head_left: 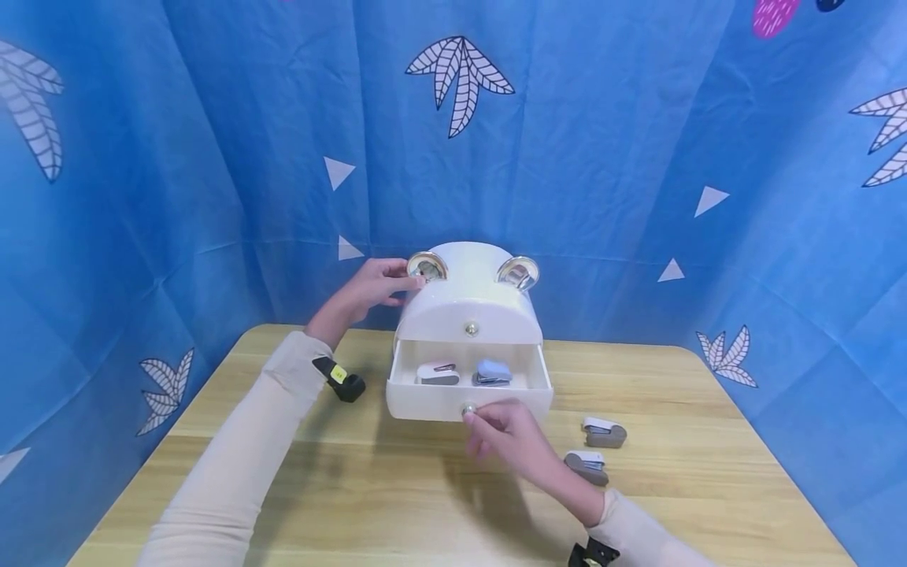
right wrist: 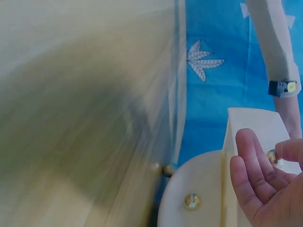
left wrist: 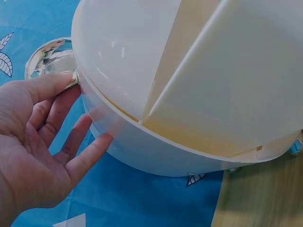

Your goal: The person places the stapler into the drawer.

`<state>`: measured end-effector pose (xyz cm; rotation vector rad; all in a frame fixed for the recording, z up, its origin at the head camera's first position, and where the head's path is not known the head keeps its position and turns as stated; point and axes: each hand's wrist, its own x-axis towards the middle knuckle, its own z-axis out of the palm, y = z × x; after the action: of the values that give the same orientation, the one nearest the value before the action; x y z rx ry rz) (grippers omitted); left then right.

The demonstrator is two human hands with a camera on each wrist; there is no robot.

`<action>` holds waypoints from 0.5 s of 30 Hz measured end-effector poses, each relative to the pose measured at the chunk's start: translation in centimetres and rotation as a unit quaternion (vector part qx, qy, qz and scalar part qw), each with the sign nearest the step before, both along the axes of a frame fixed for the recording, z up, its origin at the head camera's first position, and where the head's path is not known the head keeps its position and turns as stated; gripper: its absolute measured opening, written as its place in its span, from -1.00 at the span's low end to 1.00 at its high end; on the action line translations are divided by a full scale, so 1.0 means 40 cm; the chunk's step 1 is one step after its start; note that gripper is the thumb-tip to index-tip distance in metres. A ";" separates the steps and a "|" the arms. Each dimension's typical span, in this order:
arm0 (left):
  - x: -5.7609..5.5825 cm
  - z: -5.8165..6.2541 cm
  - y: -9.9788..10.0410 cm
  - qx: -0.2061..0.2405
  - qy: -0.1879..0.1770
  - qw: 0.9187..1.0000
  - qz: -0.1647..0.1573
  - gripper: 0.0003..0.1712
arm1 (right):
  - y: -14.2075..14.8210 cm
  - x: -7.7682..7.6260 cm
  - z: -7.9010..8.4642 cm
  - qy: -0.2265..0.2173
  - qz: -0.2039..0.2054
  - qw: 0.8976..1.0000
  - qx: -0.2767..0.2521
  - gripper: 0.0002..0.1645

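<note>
A white rounded drawer box (head_left: 470, 276) with two gold ears has its middle drawer (head_left: 425, 403) pulled out. With thumb and index finger, my left hand (left wrist: 42, 132) pinches the gold ear (left wrist: 49, 56) on the box's left, the other fingers spread by the side wall. My right hand (head_left: 506, 433) pinches the open drawer's round knob (right wrist: 272, 156) between thumb and index finger, its remaining fingers below the drawer front. Inside the drawer lie a white-and-grey stapler (head_left: 438, 376) and a blue stapler (head_left: 492, 372), side by side.
Two grey-and-white staplers, a far one (head_left: 604, 433) and a nearer one (head_left: 586, 467), lie on the wooden table (head_left: 397, 504) right of the box. The upper compartment has its own knob (head_left: 471, 329). Below the open drawer is another knob (right wrist: 192, 202). A blue curtain (head_left: 588, 142) surrounds the table.
</note>
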<state>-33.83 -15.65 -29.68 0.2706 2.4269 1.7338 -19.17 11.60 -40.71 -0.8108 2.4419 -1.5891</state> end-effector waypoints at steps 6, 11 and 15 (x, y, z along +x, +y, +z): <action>-0.003 -0.001 0.002 -0.005 0.003 1.000 -0.006 -0.58 | -0.007 -0.040 -0.002 0.003 -0.013 1.000 -0.017 -0.58; -0.002 0.000 0.001 -0.009 -0.001 1.000 -0.007 -0.56 | -0.014 -0.073 -0.006 0.006 -0.022 0.999 -0.024 -0.60; 0.000 0.002 0.000 -0.010 -0.005 1.000 -0.001 -0.58 | -0.016 -0.097 -0.004 -0.015 -0.029 0.999 -0.026 -0.62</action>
<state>-33.82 -15.65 -29.59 0.2620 2.4338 1.7050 -23.03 10.95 -40.89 -0.7246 2.4330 -1.6797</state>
